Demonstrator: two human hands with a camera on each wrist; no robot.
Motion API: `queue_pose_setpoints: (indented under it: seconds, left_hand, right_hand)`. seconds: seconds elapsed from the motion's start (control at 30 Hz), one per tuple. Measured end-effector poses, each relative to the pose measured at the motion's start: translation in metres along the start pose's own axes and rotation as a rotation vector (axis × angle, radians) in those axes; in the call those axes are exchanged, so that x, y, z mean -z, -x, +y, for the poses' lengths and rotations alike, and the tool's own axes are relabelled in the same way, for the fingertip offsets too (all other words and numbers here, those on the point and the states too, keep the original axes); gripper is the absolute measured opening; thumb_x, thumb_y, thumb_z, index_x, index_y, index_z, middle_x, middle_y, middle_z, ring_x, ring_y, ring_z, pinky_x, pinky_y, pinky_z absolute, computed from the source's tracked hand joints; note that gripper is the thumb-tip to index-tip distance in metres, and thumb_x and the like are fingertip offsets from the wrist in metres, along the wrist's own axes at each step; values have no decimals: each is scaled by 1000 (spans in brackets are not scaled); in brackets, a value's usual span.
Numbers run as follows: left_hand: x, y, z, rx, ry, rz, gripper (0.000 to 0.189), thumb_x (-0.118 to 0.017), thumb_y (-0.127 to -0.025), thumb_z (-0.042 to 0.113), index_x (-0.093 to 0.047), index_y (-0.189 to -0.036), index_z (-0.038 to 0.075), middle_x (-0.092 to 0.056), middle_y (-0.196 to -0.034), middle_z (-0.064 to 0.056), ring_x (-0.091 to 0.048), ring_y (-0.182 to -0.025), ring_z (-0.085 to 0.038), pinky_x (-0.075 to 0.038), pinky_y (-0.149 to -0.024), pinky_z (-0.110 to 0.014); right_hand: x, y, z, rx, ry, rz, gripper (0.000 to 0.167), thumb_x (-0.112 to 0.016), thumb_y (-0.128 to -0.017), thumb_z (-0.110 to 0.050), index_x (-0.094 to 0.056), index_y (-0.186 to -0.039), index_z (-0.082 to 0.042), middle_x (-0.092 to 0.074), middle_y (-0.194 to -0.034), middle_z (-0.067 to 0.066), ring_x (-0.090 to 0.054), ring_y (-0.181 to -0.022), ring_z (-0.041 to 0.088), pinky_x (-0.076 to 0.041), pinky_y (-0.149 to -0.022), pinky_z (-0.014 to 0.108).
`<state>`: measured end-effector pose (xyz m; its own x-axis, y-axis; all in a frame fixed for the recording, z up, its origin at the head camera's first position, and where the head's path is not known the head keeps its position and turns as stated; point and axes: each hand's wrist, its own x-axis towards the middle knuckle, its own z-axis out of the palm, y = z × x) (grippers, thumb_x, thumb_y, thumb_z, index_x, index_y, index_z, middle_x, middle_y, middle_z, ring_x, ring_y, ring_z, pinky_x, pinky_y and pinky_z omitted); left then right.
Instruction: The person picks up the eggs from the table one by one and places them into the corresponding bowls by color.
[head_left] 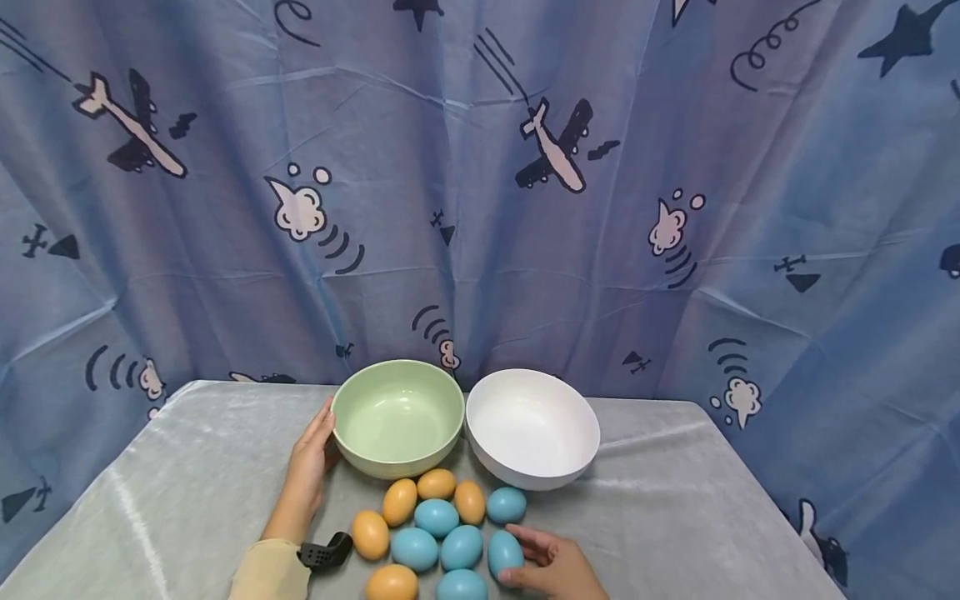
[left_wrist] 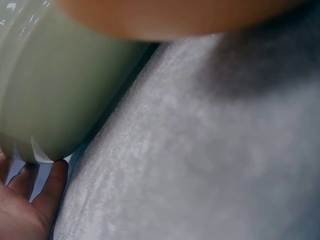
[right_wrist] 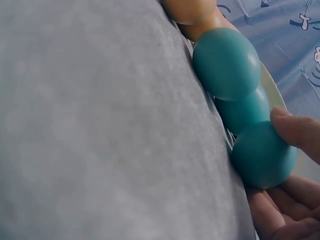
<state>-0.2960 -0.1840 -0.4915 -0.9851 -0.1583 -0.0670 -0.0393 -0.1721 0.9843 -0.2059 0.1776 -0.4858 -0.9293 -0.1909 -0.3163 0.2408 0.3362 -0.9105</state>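
My left hand (head_left: 309,463) rests against the left side of a light green bowl (head_left: 397,417), its fingers fairly straight. In the left wrist view the fingertips (left_wrist: 59,172) touch the green bowl's wall. My right hand (head_left: 557,567) has its thumb and fingers around a blue egg (head_left: 505,553) at the right edge of a group of eggs. The right wrist view shows the thumb on one side of that blue egg (right_wrist: 265,156) and the fingers on the other. Other blue eggs (head_left: 461,547) and orange eggs (head_left: 400,502) lie in front of the bowls.
A white bowl (head_left: 532,429) stands just right of the green one, and nothing shows inside either. A pale grey cloth (head_left: 172,500) covers the table. Behind it hangs a blue curtain (head_left: 450,208) printed with planes. A black strap device (head_left: 327,552) sits at the left wrist.
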Motion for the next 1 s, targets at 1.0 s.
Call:
queue_pose_setpoints:
  seconds: [1.0]
  left_hand:
    - [1,-1,1,0,10,-9,63,-37,-107,46,-16,-161,21,-13,-168,0,-15,-154,-26,-20,-123,-52]
  right_hand:
    - [2,0,2,-9,-95,-19,70,-88,-75,-23,-59,-132,6,-69,-123,20,-70,-106,25,-59,-86,35]
